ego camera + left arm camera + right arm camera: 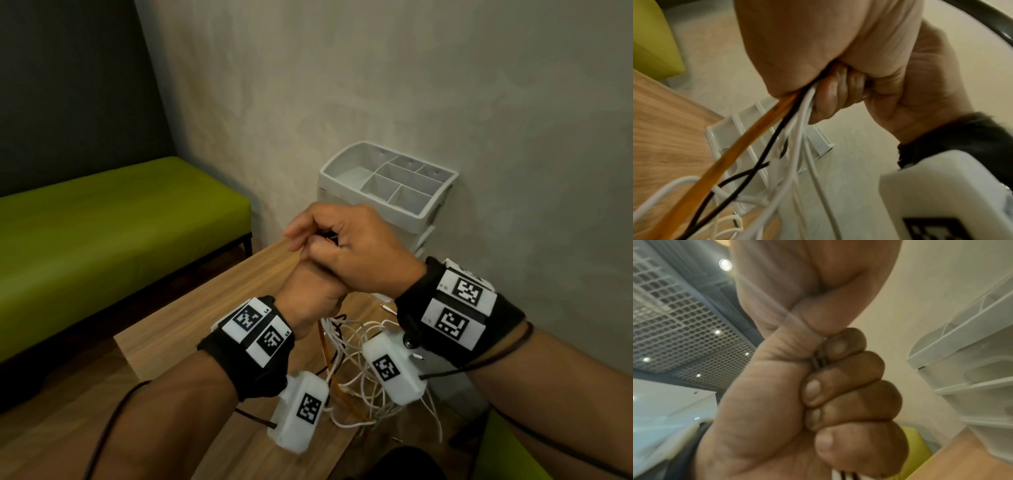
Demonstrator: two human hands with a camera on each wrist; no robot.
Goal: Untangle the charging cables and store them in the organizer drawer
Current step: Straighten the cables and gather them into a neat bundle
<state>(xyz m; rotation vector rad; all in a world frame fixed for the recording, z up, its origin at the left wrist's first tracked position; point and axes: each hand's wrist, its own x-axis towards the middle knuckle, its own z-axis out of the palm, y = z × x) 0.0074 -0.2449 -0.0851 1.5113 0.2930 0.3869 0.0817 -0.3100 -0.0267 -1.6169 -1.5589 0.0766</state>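
Note:
Both hands are raised together above the wooden table (191,318). My left hand (308,291) is a fist around a bundle of charging cables, its curled fingers (849,386) plain in the right wrist view. An orange cable (748,142), a black one (764,155) and several white ones (797,146) hang out of the fist into a tangle (356,346) on the table. Over the fist, my right hand (363,253) pinches a dark cable end (332,238). The white organizer (387,178) stands behind the hands against the wall, its top compartments bare; its drawers are mostly hidden.
A green bench (120,233) runs along the left wall beyond the table's edge. A green seat (507,452) shows at the lower right. The organizer's stacked drawer fronts (972,386) are close on the right in the right wrist view.

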